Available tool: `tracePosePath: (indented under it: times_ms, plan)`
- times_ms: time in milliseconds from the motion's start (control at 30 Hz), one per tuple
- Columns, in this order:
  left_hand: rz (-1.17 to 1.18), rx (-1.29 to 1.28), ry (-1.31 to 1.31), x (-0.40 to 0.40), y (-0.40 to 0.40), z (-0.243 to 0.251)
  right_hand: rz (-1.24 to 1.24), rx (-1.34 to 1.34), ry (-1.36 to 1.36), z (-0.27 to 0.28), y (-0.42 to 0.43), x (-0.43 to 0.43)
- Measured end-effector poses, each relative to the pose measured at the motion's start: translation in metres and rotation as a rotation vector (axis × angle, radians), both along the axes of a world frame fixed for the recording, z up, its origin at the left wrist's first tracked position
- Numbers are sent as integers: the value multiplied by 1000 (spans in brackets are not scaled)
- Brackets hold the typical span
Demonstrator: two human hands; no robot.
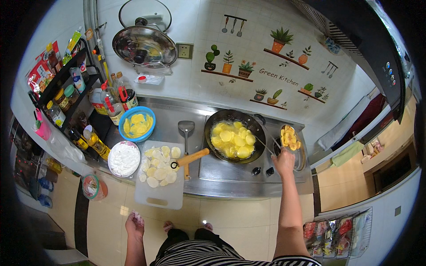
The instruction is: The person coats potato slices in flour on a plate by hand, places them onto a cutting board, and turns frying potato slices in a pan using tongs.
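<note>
My right hand (284, 162) is closed on metal tongs (264, 145), whose far end reaches into a black wok (213, 149). Potato slices (238, 138) bubble in oil there. Beyond that hand, browned slices (290, 137) lie in a dish. My left hand (135, 223) hangs below a white cutting board (159, 199), with white powder on its curled fingers; it holds nothing visible. Pale coated slices (158, 166) are spread on the board, and the wok's wooden handle (193, 157) extends over them. At the left stand a bowl of white powder (124, 159) and a blue basket (148, 134) with yellow slices.
A metal spatula (186, 128) lies between the board and the wok. Sauce bottles (111, 104) and a black rack (63, 99) crowd the left end. Glass lids (145, 46) hang on the wall. A range hood (376, 50) juts in at upper right. Stove knobs (263, 171) sit at the front.
</note>
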State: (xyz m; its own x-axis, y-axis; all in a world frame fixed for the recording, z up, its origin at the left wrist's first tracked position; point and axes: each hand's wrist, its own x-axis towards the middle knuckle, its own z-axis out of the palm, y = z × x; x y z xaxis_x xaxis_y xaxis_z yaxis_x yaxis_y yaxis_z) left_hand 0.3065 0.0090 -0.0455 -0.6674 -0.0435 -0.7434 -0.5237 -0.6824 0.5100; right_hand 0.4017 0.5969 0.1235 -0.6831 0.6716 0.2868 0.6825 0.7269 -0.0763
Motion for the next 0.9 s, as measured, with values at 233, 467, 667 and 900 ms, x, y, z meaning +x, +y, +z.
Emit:
tracePosePath:
  times_ms: [233, 467, 667, 900]
  plan:
    - [13, -40, -4, -3, 0, 8, -61, -101, 45, -21, 0, -14]
    - [32, -42, -20, -2, -4, 5, 24, -144, 93, -16, -15, 5]
    - [-12, -7, 1, -12, 1, -1, 47, 53, 41, -16, -17, 0]
    - [-25, -21, -6, -16, 13, 12, -23, 3, -21, -27, -8, -6]
